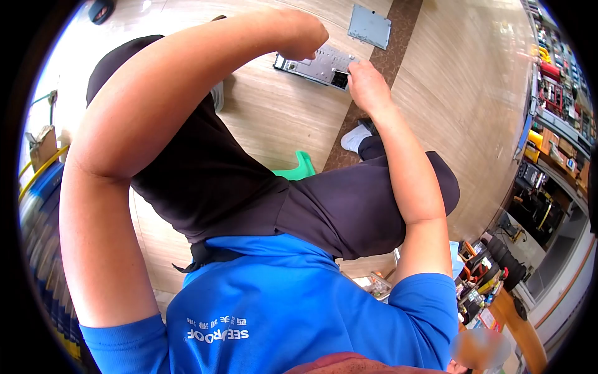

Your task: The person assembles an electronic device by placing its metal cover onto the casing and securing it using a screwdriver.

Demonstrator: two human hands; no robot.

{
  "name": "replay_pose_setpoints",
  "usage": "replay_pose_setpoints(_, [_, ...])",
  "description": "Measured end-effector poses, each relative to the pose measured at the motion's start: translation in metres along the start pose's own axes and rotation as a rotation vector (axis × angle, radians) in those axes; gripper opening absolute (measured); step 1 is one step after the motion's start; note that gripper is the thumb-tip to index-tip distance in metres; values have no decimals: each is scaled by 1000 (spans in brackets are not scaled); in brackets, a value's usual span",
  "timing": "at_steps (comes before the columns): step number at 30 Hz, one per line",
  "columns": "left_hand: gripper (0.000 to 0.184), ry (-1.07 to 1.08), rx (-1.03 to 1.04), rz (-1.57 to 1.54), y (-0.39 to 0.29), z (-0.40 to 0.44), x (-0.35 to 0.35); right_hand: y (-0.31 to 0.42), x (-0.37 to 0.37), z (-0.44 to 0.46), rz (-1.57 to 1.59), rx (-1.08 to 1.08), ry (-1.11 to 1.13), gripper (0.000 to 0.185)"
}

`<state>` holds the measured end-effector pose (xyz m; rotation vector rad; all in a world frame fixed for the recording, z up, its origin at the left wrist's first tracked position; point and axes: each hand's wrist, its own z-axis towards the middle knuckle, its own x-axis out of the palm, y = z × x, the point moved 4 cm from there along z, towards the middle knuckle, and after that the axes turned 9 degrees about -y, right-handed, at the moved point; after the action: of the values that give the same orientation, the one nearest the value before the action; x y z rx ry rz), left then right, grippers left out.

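Now, metal case: you have it (317, 67) lying on the floor (274, 103) in front of you, its right end just beside the dark strip (358, 107).
Work in hand: both your hands are at the case, so it looks like close handling of its casing. Shifting it would call for a sure hold at both ends, I'd judge.
Left hand: yours (304, 38) is over the case's far edge, towards the left end, fingers bent in close together. You can't tell from here whether they pinch anything.
Right hand: yours (369, 84) is at the case's right end, by the square dark opening (340, 79) in the near right corner. The fingers are bent, not spread; whether they grip the edge, you can't tell.
Flat metal panel: it lies beyond the case, apart from it, its right side reaching the dark strip.
In your way: your left hand hides part of the case's top.
Near your legs: a green plastic piece (302, 167) shows between your thighs, and your right shoe (354, 137) sits on the near side of the case.
Shelves: along your right you've got racks (564, 128) crowded with tools and parts, well apart from the case.
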<state>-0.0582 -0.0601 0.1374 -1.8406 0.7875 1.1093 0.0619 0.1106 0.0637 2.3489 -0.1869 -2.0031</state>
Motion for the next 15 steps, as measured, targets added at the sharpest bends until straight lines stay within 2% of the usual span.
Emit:
replay_pose_setpoints(6, [29, 241, 31, 39, -2, -8, 51, 5, -3, -1, 157, 8, -94, 13])
replay_pose_setpoints(9, [36, 388, 69, 145, 5, -13, 93, 5, -2, 0, 115, 11, -80, 13])
replay_pose_setpoints(15, [39, 297, 70, 251, 20, -21, 115, 5, -1, 2, 98, 34, -91, 11])
